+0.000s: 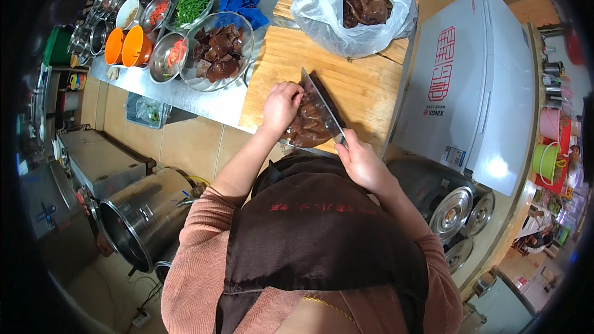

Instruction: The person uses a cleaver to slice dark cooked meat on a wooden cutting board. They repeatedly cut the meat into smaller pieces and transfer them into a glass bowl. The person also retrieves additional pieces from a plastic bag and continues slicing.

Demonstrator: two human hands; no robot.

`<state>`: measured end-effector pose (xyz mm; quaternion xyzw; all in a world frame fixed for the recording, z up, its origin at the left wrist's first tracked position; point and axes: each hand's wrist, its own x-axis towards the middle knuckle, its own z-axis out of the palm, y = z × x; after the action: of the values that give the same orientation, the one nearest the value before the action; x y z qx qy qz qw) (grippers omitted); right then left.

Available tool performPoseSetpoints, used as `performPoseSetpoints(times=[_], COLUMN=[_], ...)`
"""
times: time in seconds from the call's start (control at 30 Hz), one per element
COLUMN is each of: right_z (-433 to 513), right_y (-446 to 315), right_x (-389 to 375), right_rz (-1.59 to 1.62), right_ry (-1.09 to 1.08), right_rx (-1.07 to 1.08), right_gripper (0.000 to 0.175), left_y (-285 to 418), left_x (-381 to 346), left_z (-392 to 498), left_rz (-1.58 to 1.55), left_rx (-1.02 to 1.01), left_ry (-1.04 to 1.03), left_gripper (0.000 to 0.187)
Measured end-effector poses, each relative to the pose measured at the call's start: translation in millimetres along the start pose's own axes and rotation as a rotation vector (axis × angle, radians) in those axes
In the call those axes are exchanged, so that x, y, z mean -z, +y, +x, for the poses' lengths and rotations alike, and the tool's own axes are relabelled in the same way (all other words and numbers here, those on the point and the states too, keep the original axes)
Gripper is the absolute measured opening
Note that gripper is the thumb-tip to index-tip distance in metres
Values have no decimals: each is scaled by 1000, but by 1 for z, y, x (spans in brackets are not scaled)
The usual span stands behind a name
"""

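A wooden cutting board [366,83] lies before me, with a glossy, folded piece of dark brown food [308,125] near its front edge. My left hand [282,105] rests on the upper left of this food, fingers curled and holding it down. In my right hand [364,160] is the handle of a cleaver [322,102]. Its broad blade stands along the right side of the food, close to my left fingertips. Whether the edge touches the board is hidden. Left of the board, a clear bowl [185,72] holds cut dark brown pieces [220,53].
Behind the board stands a plastic bag [320,18] of more dark brown food. Steel bowls [160,62], orange containers [138,46], chopped greens [192,2] and a blue cloth [241,4] crowd the left counter. A white chest freezer [464,79] flanks my right; a large steel pot [144,215] is lower left.
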<state>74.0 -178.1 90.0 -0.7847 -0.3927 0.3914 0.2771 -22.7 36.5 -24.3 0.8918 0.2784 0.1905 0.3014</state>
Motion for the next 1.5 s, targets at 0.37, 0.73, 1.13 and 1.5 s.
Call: performPoseSetpoints(times=[0.37,0.73,1.13,1.5], right_z=[57,7,-24,-30], right_y=[-3,28,66,59], right_x=[-39,-64,-75,-31], right_rz=[-118,-175,-87,-128], right_ry=[114,147,168,-12], right_rx=[29,-88,-61,-97], right_gripper=[23,30,28,31], left_y=[-9,-11,-18,-46], left_x=[-4,-8,-2,27], left_z=[3,1,7,24], left_rz=[-41,26,1,78], left_rx=[-34,-94,-58,40], left_ry=[13,74,72,102], left_gripper=[9,9,17,14])
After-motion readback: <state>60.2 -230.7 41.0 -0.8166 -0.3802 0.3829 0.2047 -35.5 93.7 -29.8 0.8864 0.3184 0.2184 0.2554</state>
